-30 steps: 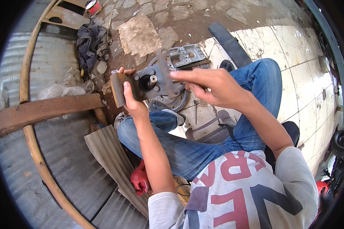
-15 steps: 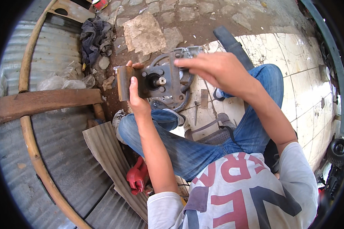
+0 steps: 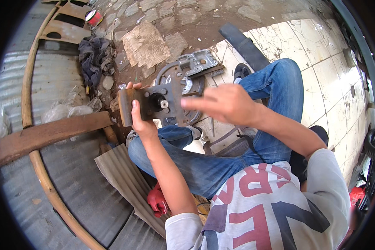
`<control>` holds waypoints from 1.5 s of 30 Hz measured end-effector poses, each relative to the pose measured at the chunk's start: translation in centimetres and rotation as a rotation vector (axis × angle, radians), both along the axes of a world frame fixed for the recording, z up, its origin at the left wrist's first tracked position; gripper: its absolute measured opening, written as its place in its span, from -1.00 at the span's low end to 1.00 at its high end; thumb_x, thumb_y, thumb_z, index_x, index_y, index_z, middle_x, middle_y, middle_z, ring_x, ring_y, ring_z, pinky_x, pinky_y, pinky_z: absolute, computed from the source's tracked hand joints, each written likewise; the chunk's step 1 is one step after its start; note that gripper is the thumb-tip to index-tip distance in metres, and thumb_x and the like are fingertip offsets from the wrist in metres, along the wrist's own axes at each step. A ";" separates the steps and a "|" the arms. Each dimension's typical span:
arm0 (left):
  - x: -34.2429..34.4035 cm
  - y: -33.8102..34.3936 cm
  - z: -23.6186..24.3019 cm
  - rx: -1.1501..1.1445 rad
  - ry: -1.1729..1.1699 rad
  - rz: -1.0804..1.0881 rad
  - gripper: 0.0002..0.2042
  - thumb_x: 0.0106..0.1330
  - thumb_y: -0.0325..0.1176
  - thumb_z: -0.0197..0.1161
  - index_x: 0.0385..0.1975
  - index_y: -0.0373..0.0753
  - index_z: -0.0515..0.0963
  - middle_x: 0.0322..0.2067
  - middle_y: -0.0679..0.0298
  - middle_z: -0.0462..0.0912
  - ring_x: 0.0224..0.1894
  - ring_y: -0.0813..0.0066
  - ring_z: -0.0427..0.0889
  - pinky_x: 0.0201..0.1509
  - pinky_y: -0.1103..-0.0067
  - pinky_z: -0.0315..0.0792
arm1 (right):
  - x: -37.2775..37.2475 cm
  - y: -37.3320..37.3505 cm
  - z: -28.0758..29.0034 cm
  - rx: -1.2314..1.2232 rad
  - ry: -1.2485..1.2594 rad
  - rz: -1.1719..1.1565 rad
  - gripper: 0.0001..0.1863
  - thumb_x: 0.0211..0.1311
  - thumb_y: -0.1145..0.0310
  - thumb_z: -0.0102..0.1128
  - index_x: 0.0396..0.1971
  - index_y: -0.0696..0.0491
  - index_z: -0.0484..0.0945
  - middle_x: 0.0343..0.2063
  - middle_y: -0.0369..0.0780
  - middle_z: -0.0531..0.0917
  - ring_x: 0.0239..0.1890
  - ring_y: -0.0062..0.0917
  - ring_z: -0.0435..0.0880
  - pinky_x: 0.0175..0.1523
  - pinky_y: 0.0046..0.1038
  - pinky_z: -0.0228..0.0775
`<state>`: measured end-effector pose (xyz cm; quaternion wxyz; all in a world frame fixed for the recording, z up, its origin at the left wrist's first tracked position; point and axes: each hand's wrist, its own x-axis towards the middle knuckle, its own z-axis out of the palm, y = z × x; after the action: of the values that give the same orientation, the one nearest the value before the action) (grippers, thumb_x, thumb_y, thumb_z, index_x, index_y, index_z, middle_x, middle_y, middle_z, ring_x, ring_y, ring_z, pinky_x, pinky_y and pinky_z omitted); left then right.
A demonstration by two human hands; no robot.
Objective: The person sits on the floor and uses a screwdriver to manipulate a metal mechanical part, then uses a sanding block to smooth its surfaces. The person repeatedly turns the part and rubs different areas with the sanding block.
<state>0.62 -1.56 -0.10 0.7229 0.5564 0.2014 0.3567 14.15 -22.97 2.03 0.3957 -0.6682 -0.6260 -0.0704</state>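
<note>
A heavy dark steel bracket (image 3: 176, 112), with bolts around a round opening and a bright shaft end inside it, is held up over my lap. My left hand (image 3: 142, 121) grips its left end, thumb in front and fingertips showing over the top edge. My right hand (image 3: 227, 106) is blurred, its index finger stretched to the bracket's right edge and the other fingers curled; I see nothing held in it. Behind the bracket lies a large round metal part (image 3: 164, 75), partly hidden. Beyond that sits a grey cast-metal piece (image 3: 202, 59), with a dark bristled strip (image 3: 216, 72) beside it.
A long dark padded piece (image 3: 246, 48) lies on the cracked tiles (image 3: 316, 54). Flattened cardboard (image 3: 146, 45) and dark cloth (image 3: 93, 58) are farther off. Corrugated sheets (image 3: 125, 179) and a wooden beam (image 3: 58, 131) border my left. A red tool (image 3: 157, 201) lies near my left forearm.
The bracket and my left hand sit lower and farther left in the picture as the view shifts. My right hand's finger has moved down along the bracket's right edge.
</note>
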 end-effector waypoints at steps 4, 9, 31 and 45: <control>-0.2 0.0 -0.2 0.011 0.024 0.026 -0.43 0.38 -0.22 0.03 0.36 -0.31 0.27 0.17 0.12 0.49 0.25 0.31 0.42 0.37 0.40 0.26 | -0.7 -0.4 -0.1 -0.028 0.081 -0.056 -0.36 0.09 0.35 0.39 0.25 -0.32 0.54 -0.63 -0.33 0.38 -0.63 -0.50 0.49 -0.50 -0.41 0.42; -0.4 0.3 -0.2 -0.001 0.010 0.037 -0.43 0.37 -0.23 0.02 0.36 -0.31 0.26 0.16 0.13 0.49 0.22 0.32 0.43 0.34 0.40 0.30 | -0.2 0.4 0.7 -0.095 0.181 -0.125 -0.38 0.13 0.34 0.37 0.25 -0.31 0.53 -0.57 -0.32 0.46 -0.58 -0.48 0.57 -0.48 -0.40 0.44; -0.3 0.5 -0.1 -0.010 0.024 0.004 -0.44 0.37 -0.24 0.05 0.36 -0.31 0.29 0.18 0.12 0.50 0.24 0.33 0.44 0.33 0.40 0.32 | 2.3 1.1 -0.6 -0.188 -0.116 -0.109 -0.44 0.27 0.38 0.19 0.31 -0.21 0.46 -0.45 -0.28 0.64 -0.43 -0.39 0.70 -0.36 -0.34 0.57; -0.1 0.0 -0.2 0.277 0.106 0.122 -0.59 0.51 -0.33 0.01 0.29 -0.33 0.39 0.07 0.15 0.58 0.17 0.39 0.49 0.36 0.42 0.27 | -1.9 1.9 3.3 0.350 0.919 -0.054 -0.53 0.63 0.18 -0.23 0.34 0.09 0.38 -0.09 -0.22 0.66 -0.48 -0.83 0.34 -0.41 -0.74 0.22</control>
<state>0.53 -1.56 -0.34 0.6044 0.6556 0.2218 0.3946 12.20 -21.04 5.37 0.7352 -0.5698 -0.3477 0.1175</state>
